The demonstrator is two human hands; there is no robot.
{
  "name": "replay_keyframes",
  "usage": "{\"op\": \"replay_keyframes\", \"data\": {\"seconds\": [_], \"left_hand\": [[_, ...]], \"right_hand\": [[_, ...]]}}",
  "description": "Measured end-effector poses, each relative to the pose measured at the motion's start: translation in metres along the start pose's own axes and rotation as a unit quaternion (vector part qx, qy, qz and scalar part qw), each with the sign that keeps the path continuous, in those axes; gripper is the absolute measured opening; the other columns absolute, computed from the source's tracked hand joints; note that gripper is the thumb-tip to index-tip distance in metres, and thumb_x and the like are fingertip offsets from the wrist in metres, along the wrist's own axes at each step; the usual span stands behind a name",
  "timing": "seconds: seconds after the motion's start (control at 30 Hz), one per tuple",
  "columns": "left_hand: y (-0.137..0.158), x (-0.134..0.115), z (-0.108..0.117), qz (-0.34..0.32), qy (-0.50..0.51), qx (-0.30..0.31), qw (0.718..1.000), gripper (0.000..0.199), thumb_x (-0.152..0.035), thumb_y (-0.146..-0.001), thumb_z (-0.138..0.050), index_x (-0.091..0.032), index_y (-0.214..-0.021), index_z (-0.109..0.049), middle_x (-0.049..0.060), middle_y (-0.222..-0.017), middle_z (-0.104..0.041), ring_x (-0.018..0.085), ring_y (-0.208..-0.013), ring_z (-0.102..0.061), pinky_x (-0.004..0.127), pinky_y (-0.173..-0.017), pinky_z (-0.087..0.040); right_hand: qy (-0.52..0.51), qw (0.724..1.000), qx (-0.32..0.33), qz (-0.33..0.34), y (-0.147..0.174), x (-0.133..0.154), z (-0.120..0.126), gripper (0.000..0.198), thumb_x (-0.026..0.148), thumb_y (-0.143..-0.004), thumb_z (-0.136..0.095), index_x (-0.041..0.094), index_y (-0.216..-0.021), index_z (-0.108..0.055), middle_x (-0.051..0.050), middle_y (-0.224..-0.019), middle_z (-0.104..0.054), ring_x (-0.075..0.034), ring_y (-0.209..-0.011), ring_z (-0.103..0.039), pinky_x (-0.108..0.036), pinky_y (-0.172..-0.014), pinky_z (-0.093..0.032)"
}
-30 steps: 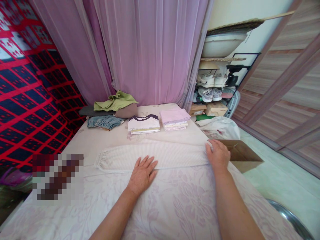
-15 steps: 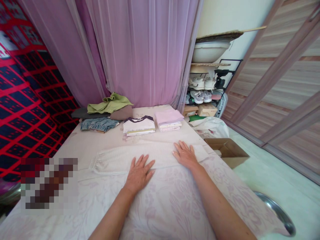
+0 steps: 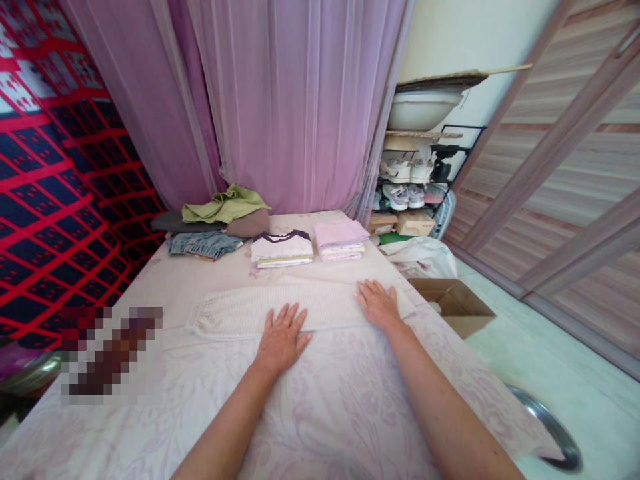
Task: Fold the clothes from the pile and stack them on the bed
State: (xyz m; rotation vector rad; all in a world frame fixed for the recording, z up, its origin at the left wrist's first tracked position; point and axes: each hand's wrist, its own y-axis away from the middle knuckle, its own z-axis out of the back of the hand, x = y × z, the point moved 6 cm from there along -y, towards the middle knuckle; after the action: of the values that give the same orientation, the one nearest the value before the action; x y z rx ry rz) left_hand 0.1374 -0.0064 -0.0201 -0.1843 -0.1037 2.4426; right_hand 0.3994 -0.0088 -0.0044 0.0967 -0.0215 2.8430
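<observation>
Purple curtains (image 3: 285,100) hang behind a broad surface covered by a pale floral sheet (image 3: 320,413). Across the sheet lies a white striped garment (image 3: 320,307), stretched out flat, its gathered end to the left. Beyond it sit a loose clothes heap (image 3: 220,217), a folded shirt stack (image 3: 281,250) and, just right of that, a pink-topped stack (image 3: 341,233). Left hand (image 3: 281,337) and right hand (image 3: 379,303) both rest palm down on the garment, fingers spread.
</observation>
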Motion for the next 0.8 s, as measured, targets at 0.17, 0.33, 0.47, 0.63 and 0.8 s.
{"op": "replay_keyframes", "data": {"seconds": [0.17,0.33,0.47,0.63,0.8], "left_hand": [[0.000,0.001,-0.002,-0.003,0.003,-0.006,1.000,0.057,-0.054,-0.094,-0.033,-0.029,-0.145,-0.035,0.007,-0.151,-0.035,0.029,-0.140,-0.028,0.058,-0.111,-0.018],[0.000,0.000,0.000,-0.006,-0.001,-0.002,1.000,0.055,-0.053,-0.094,-0.035,-0.035,-0.145,-0.032,0.007,-0.152,-0.034,0.030,-0.139,-0.028,0.059,-0.109,-0.018],[-0.001,-0.001,0.001,-0.006,-0.001,0.018,1.000,0.052,-0.053,-0.094,-0.036,-0.037,-0.144,-0.034,0.008,-0.153,-0.032,0.031,-0.140,-0.027,0.062,-0.108,-0.018],[-0.001,-0.001,0.000,-0.004,-0.002,0.010,1.000,0.053,-0.053,-0.093,-0.036,-0.034,-0.144,-0.036,0.009,-0.152,-0.032,0.032,-0.140,-0.027,0.063,-0.108,-0.016],[0.000,-0.001,-0.002,-0.007,0.010,0.009,1.000,0.054,-0.054,-0.093,-0.035,-0.034,-0.144,-0.036,0.009,-0.153,-0.032,0.031,-0.140,-0.026,0.063,-0.109,-0.016]], "right_hand": [[-0.015,0.998,-0.022,0.059,-0.024,0.015,0.015,0.041,0.035,-0.095,-0.037,0.024,-0.130,-0.054,-0.008,-0.130,-0.060,-0.022,-0.121,-0.050,-0.043,-0.104,-0.030],[-0.013,0.995,-0.027,0.090,-0.039,0.031,0.013,0.027,0.035,-0.092,-0.046,0.023,-0.101,-0.068,-0.005,-0.104,-0.068,-0.018,-0.101,-0.058,-0.028,-0.088,-0.038],[-0.009,0.996,-0.044,0.081,-0.042,0.032,0.008,0.026,0.031,-0.093,-0.045,0.020,-0.098,-0.068,-0.008,-0.100,-0.067,-0.019,-0.097,-0.058,-0.027,-0.083,-0.038],[-0.007,0.996,-0.054,0.068,-0.047,0.031,0.009,0.028,0.033,-0.093,-0.044,0.020,-0.098,-0.068,-0.008,-0.099,-0.067,-0.019,-0.096,-0.058,-0.028,-0.083,-0.039],[-0.024,0.993,-0.085,0.079,-0.025,0.032,0.013,0.036,0.032,-0.095,-0.038,0.021,-0.120,-0.061,-0.009,-0.118,-0.064,-0.021,-0.108,-0.056,-0.031,-0.090,-0.039]]}}
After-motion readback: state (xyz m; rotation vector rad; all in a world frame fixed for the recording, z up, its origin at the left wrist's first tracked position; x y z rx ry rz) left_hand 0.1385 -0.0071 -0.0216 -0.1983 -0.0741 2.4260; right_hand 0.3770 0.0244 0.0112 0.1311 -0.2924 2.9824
